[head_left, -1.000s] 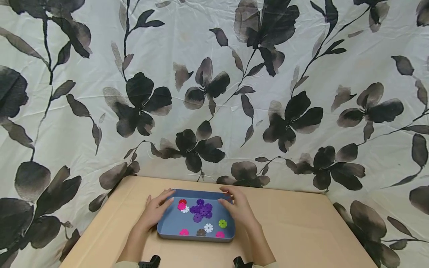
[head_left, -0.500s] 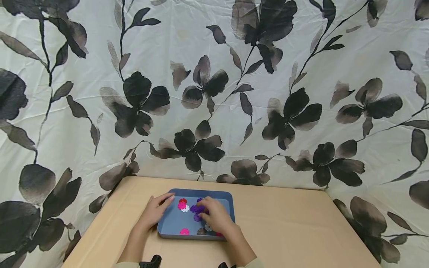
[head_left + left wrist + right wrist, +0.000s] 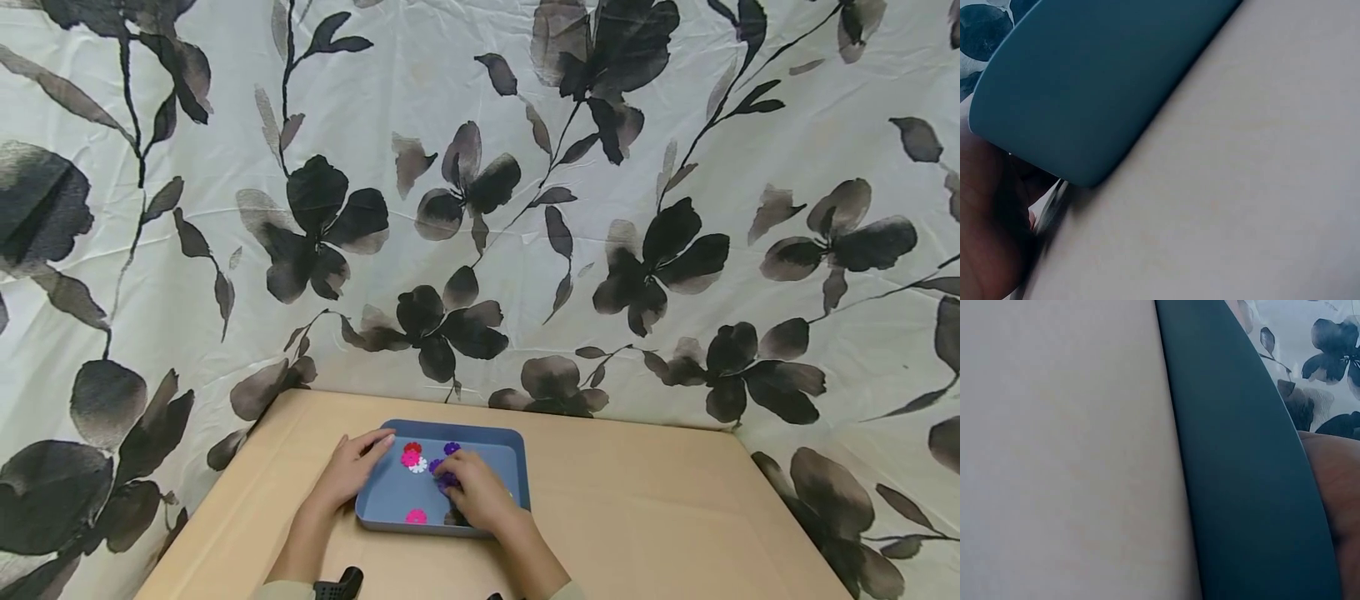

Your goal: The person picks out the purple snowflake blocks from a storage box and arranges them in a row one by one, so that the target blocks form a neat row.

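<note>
A blue-grey tray (image 3: 397,492) lies on the table with small flower-shaped discs in it. My left hand (image 3: 347,468) holds its left side near the far corner, the thumb reaching over the rim. My right hand (image 3: 480,493) reaches into the tray, thumb and fingers bent around a purple flower-shaped disc (image 3: 447,480) in the purple cluster. This hand covers much of that cluster and the tray's near right. Left of the cluster lie a red disc (image 3: 412,448), a pink disc (image 3: 409,459) and a white disc (image 3: 418,466). Another pink disc (image 3: 416,517) lies by the near wall.
The tan tabletop (image 3: 637,508) extends on both sides of the tray. Behind it hangs a white cloth (image 3: 540,275) with dark flower prints. In both wrist views the tray's outer wall (image 3: 1085,87) rises above the tabletop and hides most of the hand.
My right hand has left the tray's right rim and moved left and down to the purple discs, where its fingers have drawn closer together. My left hand has stayed at the tray's left side.
</note>
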The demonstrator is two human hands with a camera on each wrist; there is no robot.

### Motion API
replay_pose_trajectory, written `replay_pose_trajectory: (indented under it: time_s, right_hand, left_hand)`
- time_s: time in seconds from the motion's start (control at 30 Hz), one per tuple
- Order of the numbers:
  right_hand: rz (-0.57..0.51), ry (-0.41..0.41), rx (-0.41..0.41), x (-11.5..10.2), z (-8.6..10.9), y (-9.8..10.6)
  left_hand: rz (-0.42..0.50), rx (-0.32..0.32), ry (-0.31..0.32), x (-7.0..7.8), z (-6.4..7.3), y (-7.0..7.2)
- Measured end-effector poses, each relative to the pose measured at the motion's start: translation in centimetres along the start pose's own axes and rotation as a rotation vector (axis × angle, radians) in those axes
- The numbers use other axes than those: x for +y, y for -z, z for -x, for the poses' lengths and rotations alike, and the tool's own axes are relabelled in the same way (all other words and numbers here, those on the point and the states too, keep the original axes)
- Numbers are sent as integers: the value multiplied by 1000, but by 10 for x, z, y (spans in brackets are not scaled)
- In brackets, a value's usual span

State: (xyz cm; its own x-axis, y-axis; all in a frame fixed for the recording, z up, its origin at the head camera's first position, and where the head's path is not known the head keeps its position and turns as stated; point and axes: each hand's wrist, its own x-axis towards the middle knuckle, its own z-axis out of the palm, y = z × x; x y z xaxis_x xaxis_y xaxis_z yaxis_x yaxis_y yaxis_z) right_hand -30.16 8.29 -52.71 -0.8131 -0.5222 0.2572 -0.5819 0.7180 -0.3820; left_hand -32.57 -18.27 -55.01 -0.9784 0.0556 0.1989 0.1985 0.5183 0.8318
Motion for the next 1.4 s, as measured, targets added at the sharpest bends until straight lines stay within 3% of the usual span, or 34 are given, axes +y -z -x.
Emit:
replay_pose_trajectory:
  time_s: [0.33, 0.43, 0.57, 0.77, 0.93, 1.2, 1.4]
  right_hand:
    - [-108, -15, 42, -2, 4, 6]
    - [-190, -22, 46, -1, 6, 17]
    - [-259, -41, 111, 4, 12, 41]
    - [-280, -73, 240, 21, 23, 73]
    - [-304, -126, 339, 36, 33, 87]
    - [-344, -223, 409, 69, 42, 94]
    - [-312, -227, 460, 89, 47, 92]
  left_hand:
    - [5, 8, -30, 1, 3, 1]
    - [1, 16, -38, 1, 4, 2]
    - [-7, 21, -41, 0, 5, 2]
    - [9, 12, -30, 1, 5, 3]
    - [-1, -5, -21, 0, 4, 3]
    - [6, -10, -7, -2, 2, 1]
    - [14, -12, -6, -1, 1, 2]
